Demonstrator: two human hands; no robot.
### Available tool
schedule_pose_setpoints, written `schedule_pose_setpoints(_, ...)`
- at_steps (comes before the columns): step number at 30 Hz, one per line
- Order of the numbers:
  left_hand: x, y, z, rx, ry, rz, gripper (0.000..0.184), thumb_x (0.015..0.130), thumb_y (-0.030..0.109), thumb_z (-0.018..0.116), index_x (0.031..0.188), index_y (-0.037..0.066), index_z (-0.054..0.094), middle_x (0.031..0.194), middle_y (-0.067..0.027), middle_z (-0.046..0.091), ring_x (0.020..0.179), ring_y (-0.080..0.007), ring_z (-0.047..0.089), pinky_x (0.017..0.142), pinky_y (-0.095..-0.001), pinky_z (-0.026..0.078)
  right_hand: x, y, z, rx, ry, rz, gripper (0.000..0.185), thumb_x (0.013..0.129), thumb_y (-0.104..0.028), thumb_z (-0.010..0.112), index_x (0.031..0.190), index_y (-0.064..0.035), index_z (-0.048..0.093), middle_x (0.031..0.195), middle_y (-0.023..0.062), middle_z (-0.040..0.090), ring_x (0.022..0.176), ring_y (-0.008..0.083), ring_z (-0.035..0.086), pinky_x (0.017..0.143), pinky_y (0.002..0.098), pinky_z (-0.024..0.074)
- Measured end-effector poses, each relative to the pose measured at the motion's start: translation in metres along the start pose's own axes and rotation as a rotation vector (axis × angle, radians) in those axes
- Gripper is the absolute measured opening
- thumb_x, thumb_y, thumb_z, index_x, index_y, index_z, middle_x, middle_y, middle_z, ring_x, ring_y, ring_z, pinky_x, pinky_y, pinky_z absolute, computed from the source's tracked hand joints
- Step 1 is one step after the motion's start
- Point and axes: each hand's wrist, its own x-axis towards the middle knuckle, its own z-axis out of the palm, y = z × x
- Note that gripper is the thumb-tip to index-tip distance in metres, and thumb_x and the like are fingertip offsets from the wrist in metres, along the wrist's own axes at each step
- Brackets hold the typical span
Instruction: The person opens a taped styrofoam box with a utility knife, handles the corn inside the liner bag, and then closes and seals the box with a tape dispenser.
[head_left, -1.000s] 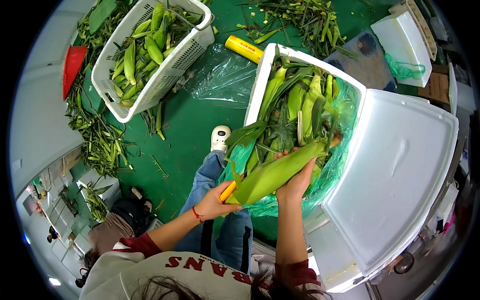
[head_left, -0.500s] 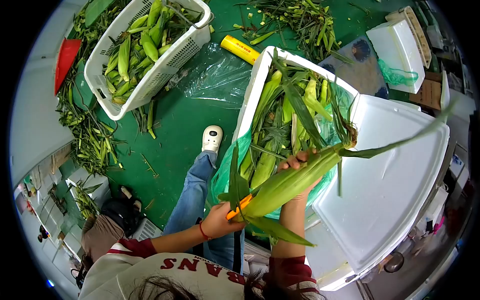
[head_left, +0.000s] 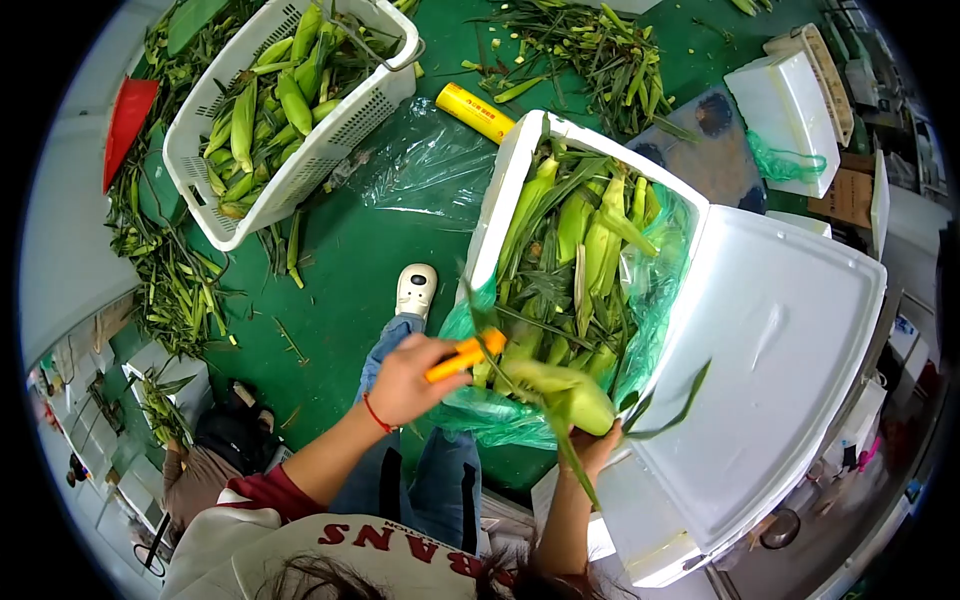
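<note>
My left hand (head_left: 408, 380), with a red cord at the wrist, is closed round an orange-handled cutting tool (head_left: 468, 356); the blade is too blurred to make out. In my right hand (head_left: 594, 450) is an ear of corn (head_left: 580, 395) in its green husk, gripped at the lower end. Motion smears the ear's left end and its hanging leaves. Both hands are over the near end of a white foam box (head_left: 683, 185), which holds several husked ears and loose leaves. A green plastic liner (head_left: 500, 420) spills over the box's near edge.
A white basket (head_left: 245, 228) of corn stands at upper left. Near it lie a yellow roll (head_left: 475, 112) and clear plastic film (head_left: 425, 170). The foam lid (head_left: 770, 370) sits right of the box. Leaf piles (head_left: 590, 70) cover parts of the floor. A person (head_left: 195, 480) is at lower left.
My left hand has moved up and left with the orange tool, away from the ear. My right hand has moved down, and the ear has swung round, its end now toward me.
</note>
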Motion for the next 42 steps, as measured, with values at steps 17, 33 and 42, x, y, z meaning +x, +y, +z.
schedule_pose_setpoints(17,-0.029,-0.057,-0.013,-0.116,0.062,-0.561,0.021,0.082,0.015,0.065,0.097,0.002,0.058,0.072,-0.0121,0.064,0.064,-0.0211,0.065,0.060,-0.0300,0.049,0.052,0.093,0.173,-0.227,-0.284,0.052,0.045,0.097,-0.030,0.045,0.129,0.0026,0.041,0.118,0.0190,0.055,0.108,0.0270,0.055,0.094,0.0348,0.0463)
schedule_pose_setpoints(33,-0.042,-0.094,-0.020,-0.036,0.006,-0.677,0.020,0.083,0.011,0.061,0.100,0.000,0.058,0.072,-0.0101,0.064,0.064,-0.0138,0.064,0.060,-0.0273,0.049,0.150,0.119,0.150,-1.620,-0.120,-0.950,0.078,0.082,-0.004,0.062,0.146,-0.0220,0.022,0.120,0.0313,0.039,0.101,0.0438,0.041,0.090,0.0465,0.0344)
schedule_pose_setpoints(42,-0.035,-0.105,-0.026,0.041,-0.008,-0.614,0.020,0.080,0.016,0.064,0.095,0.004,0.057,0.068,-0.0154,0.061,0.062,-0.0330,0.062,0.057,-0.0363,0.048,0.161,0.114,0.172,-1.705,-0.101,-0.894,0.080,0.082,-0.009,0.065,0.147,-0.0206,0.020,0.117,0.0269,0.037,0.099,0.0423,0.043,0.087,0.0457,0.0388)
